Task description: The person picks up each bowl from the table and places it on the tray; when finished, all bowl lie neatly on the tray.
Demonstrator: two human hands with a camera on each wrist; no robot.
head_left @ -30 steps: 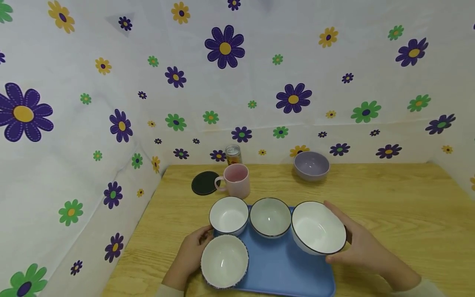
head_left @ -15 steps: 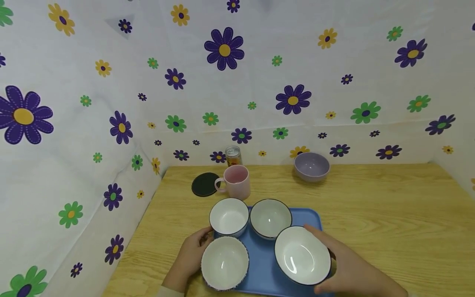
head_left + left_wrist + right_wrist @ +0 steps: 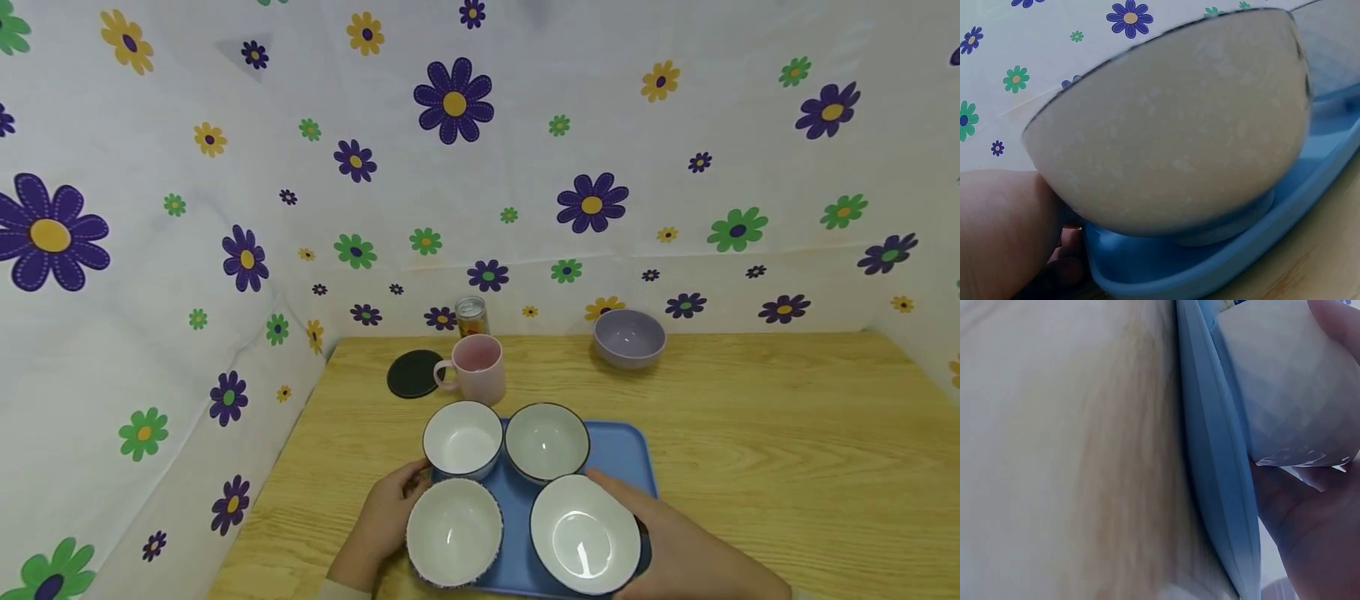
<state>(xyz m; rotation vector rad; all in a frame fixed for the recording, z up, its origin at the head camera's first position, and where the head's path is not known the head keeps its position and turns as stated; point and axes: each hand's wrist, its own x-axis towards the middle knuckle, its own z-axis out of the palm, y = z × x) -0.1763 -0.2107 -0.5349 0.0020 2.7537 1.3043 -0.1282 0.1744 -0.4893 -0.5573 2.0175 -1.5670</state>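
A blue tray carries several round bowls. My right hand grips a white dark-rimmed bowl by its right side, over the tray's front right part; the right wrist view shows this bowl's faceted outer wall. My left hand holds the tray's left edge, its fingertips partly hidden behind the cream bowl with a speckled rim at the front left. Behind that stands a white bowl, with a greyish dark-rimmed bowl to its right. The cream bowl fills the left wrist view.
Past the tray stand a pink mug, a drink can and a flat black disc. A lavender bowl is at the back right. Flower-printed cloth bounds the wooden table behind and at the sides.
My right hand has brought its bowl from the tray's right side toward the front and leftward, down beside the cream bowl. The left hand stays at the tray's left edge.
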